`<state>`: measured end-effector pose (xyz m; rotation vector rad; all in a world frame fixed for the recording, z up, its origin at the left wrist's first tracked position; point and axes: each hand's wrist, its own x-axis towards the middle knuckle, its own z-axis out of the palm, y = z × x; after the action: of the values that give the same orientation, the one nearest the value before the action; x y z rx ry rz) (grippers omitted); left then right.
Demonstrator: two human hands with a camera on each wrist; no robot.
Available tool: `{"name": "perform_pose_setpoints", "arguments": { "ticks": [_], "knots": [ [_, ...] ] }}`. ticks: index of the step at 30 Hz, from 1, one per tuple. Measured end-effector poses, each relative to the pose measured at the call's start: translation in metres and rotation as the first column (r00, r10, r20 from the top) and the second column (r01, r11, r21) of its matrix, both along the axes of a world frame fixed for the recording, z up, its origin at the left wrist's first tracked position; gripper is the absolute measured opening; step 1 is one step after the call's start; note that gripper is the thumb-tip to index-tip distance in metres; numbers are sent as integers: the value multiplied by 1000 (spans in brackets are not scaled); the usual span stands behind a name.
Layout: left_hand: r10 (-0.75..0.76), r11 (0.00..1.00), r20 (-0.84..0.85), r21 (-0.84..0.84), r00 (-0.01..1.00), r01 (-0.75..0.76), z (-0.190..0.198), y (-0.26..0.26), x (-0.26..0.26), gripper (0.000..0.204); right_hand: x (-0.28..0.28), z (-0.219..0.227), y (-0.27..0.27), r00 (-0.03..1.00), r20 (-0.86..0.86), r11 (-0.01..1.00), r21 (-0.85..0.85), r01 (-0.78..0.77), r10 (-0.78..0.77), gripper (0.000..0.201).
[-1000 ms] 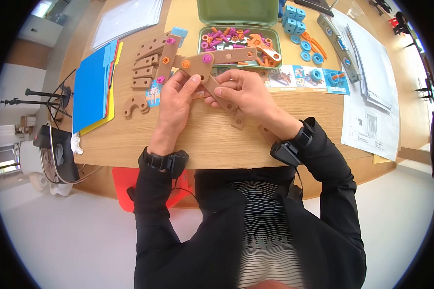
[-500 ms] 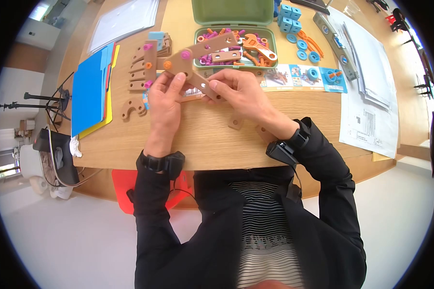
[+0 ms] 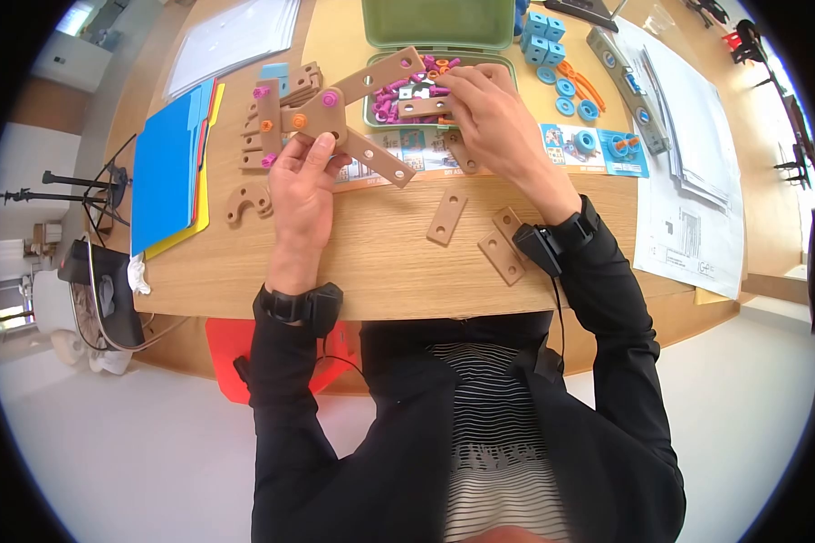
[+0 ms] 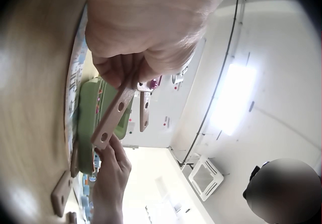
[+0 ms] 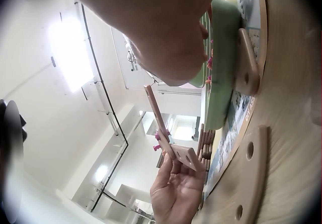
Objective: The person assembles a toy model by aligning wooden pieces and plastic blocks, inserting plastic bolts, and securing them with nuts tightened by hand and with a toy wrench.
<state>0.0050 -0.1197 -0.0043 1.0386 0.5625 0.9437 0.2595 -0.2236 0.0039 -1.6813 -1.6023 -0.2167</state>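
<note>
My left hand pinches a brown assembly of flat perforated pieces between thumb and fingers, above the table. Pink and orange bolts hold its parts together, and one long strip angles down to the right. In the left wrist view the same strip hangs out from the fingers. My right hand reaches over the green box, fingers bent down at the orange and pink pieces inside; whether they grip one is hidden. In the right wrist view the fingertips are hidden behind the hand.
Loose brown strips lie near the table's front edge, with more brown pieces at the left. Blue blocks, blue rings and orange pliers stand right of the box. Blue folders lie left; papers and a level lie right.
My right hand has left the assembly's lower strip and moved up and right to the box. The left hand has shifted slightly left with the assembly.
</note>
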Motion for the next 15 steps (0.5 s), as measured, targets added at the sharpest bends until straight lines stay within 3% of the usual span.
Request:
{"name": "perform_pose_setpoints", "arguments": {
  "ticks": [2,11,15],
  "knots": [
    [-1,1000,3,2,1000,1,0,0,0,19,-1,-6,2,994,106,1000,-21,-3,5,26],
    [-14,999,-16,38,1000,14,1,0,-2,21,3,-10,4,999,1,988,-152,-39,40,27],
    [-45,998,-21,51,999,46,0,0,-2,23,-3,-9,8,995,95,991,-129,-29,42,28]
  ]
}}
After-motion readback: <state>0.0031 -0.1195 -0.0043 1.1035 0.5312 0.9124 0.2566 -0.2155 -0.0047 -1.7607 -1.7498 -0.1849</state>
